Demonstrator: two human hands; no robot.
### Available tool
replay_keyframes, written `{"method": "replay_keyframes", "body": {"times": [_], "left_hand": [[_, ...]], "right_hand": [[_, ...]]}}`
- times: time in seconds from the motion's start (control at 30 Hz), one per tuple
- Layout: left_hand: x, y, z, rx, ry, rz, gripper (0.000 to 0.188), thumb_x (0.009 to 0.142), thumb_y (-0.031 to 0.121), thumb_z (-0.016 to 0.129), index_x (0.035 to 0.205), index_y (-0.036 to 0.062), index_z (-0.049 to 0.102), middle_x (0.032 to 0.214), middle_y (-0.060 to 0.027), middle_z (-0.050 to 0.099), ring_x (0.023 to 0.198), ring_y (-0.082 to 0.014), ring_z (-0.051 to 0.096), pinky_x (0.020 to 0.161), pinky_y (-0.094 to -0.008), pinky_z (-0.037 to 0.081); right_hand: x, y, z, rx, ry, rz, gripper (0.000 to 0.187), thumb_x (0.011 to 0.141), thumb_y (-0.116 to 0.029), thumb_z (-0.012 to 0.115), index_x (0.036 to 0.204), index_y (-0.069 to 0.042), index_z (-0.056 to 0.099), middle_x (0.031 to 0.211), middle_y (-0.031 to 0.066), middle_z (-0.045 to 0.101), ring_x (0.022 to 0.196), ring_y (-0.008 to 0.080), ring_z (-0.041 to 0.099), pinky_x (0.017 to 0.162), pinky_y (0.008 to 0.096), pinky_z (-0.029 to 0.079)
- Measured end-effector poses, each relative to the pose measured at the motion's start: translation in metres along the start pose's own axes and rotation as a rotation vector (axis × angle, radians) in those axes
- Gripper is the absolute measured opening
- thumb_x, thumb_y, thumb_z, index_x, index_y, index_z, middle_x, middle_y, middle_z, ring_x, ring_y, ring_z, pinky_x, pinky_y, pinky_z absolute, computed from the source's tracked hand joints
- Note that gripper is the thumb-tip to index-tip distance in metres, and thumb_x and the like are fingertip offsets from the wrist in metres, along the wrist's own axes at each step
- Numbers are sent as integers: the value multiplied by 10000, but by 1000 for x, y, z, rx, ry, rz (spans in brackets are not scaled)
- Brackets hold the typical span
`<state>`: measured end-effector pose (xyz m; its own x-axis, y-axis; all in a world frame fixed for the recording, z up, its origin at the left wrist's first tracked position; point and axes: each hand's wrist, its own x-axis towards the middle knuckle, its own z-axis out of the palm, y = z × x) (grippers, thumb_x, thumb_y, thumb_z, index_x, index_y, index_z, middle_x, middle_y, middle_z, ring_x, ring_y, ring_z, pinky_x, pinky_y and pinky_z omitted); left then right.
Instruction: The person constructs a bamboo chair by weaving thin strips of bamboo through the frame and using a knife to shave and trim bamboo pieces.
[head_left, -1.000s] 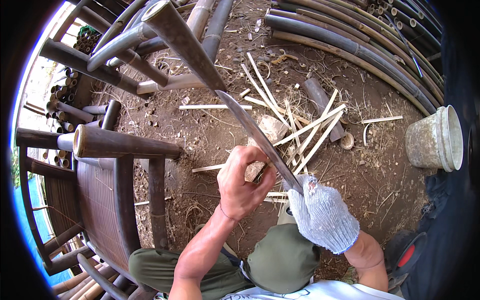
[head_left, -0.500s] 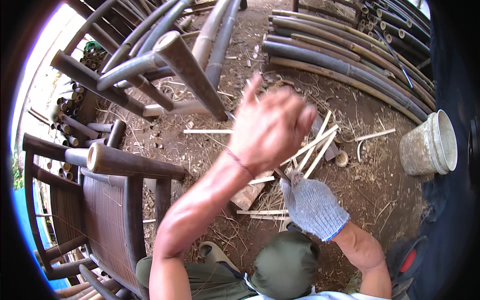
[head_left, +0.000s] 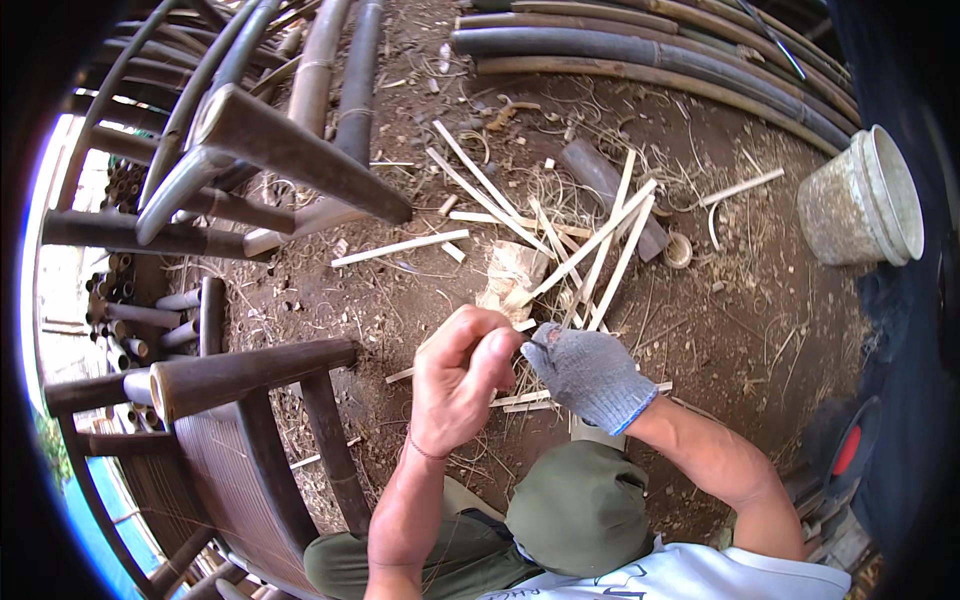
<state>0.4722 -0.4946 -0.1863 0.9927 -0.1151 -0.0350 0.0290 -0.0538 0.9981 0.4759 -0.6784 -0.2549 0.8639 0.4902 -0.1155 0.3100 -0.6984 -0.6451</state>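
My bare left hand [head_left: 462, 375] and my right hand [head_left: 590, 375], in a grey knitted glove, meet fingertip to fingertip above the dirt ground. Both are closed in a pinch on a small thin bamboo sliver [head_left: 533, 345], which is barely visible between them. Just beyond the hands lies a scatter of pale split bamboo strips [head_left: 600, 240] and a pale torn lump [head_left: 512, 275]. My knee in green trousers [head_left: 580, 505] is right below the hands.
A dark bamboo chair frame [head_left: 250, 375] stands close on the left, with a dark pole [head_left: 300, 150] jutting above it. Long bamboo poles [head_left: 650, 50] lie along the top. A dirty white bucket [head_left: 865, 195] stands at the right. A short dark tube [head_left: 610, 190] lies among the strips.
A long narrow strip that ran up from my hands is gone from view. My left hand rose toward the camera, then came back down to the gloved right hand.
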Motion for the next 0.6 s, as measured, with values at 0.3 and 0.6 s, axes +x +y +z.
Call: {"method": "replay_keyframes", "body": {"times": [0.3, 0.6], "left_hand": [[-10, -13, -17, -38, 188, 73, 287, 1077, 205, 559, 930, -14, 671, 904, -90, 655, 605, -90, 581, 548, -216, 434], [-36, -15, -38, -187, 379, 25, 344, 1101, 252, 490, 1086, -55, 643, 997, -144, 654, 628, -122, 564, 573, -244, 502]], "right_hand": [[13, 64, 81, -48, -78, 156, 424, 1039, -374, 521, 917, 2, 673, 680, 193, 675, 624, 392, 685, 553, 502, 552], [18, 116, 112, 85, -294, 360, 425, 996, -392, 546, 969, 12, 675, 987, 288, 708, 959, 462, 682, 849, 530, 539]]}}
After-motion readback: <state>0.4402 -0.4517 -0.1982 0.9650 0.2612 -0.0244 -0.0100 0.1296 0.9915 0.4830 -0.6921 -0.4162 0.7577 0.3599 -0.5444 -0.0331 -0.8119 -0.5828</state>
